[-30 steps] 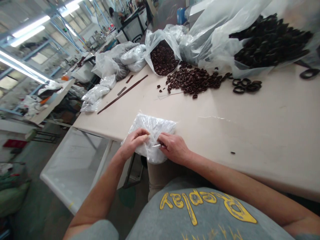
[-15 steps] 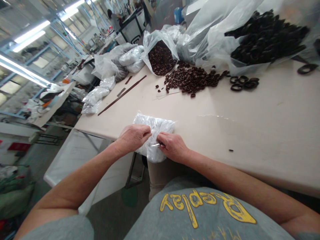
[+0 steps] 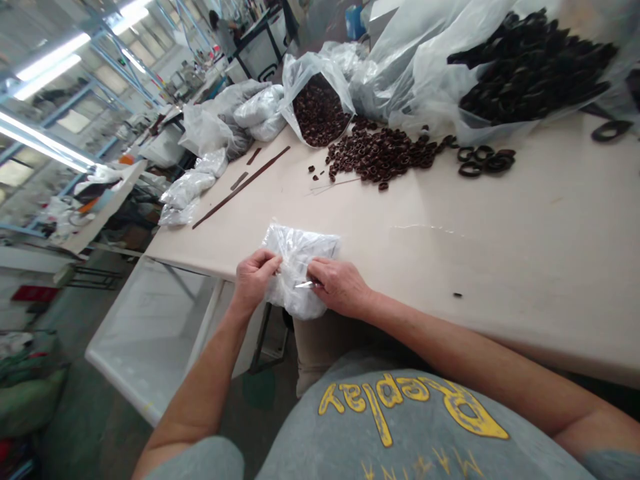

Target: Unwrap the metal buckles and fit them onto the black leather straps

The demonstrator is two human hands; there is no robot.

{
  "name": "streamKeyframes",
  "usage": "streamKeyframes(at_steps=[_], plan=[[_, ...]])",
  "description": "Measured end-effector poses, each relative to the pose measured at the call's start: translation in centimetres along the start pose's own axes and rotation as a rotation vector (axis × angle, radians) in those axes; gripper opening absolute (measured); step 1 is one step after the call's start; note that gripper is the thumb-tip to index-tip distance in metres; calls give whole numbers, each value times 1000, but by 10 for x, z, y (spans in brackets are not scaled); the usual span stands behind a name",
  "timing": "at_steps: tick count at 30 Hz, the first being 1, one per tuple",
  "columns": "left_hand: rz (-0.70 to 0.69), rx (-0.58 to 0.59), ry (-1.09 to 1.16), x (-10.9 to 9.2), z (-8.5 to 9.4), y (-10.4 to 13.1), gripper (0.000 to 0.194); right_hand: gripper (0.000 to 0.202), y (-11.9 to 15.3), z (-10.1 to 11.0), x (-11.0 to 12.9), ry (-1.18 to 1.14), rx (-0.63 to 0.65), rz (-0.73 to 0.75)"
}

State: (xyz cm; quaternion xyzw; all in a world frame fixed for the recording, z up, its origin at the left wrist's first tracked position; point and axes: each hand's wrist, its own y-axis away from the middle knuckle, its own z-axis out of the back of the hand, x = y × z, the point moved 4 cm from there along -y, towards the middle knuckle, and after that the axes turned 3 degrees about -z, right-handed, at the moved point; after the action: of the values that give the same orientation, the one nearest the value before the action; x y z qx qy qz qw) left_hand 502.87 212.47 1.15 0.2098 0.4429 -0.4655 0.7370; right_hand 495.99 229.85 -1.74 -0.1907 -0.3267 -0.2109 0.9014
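Note:
A crinkled clear plastic bag with whitish contents (image 3: 303, 303) lies at the table's front edge, its near end overhanging. My left hand (image 3: 256, 275) is closed in a pinch on plastic at the bag's left side. On the other side, my right hand (image 3: 343, 283) is closed around a small metal tool with a pointed, shiny blade (image 3: 306, 285). The blade points left across the bag; my palm hides the handle. Those right fingers also rest against the bag, but whether they grip its plastic I cannot tell.
Beyond the bag lies a heap of small dark brown loops (image 3: 383, 157), beside an open plastic bag of them (image 3: 320, 117). Larger black loops (image 3: 535, 73) fill a bag at right. A long brown strip (image 3: 243, 188) and filled plastic bags (image 3: 187, 187) lie at left.
My left hand has moved left and turned more upright, with the bag's plastic drawn toward it. The bag and my right hand have shifted slightly left; the pointed tool stays in my right hand.

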Motion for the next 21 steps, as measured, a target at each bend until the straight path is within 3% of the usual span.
streamKeyframes(at_steps=[3,6,9,12,17,21], plan=[[154,19,177,10,-3,3,27,8,3,0,0,11,12,28],[215,194,152,6,-7,-2,27,8,6,-2,0,31,30,36],[157,403,-8,-6,-13,-13,25,9,8,-2,0,59,39,26],[114,524,-77,-13,-19,-23,26,10,8,-2,0,74,54,13],[106,641,-218,-19,-23,-30,45,10,9,-2,0,93,50,21],[-90,660,-604,-37,-23,-39,40,9,10,-2,-1,74,27,30]])
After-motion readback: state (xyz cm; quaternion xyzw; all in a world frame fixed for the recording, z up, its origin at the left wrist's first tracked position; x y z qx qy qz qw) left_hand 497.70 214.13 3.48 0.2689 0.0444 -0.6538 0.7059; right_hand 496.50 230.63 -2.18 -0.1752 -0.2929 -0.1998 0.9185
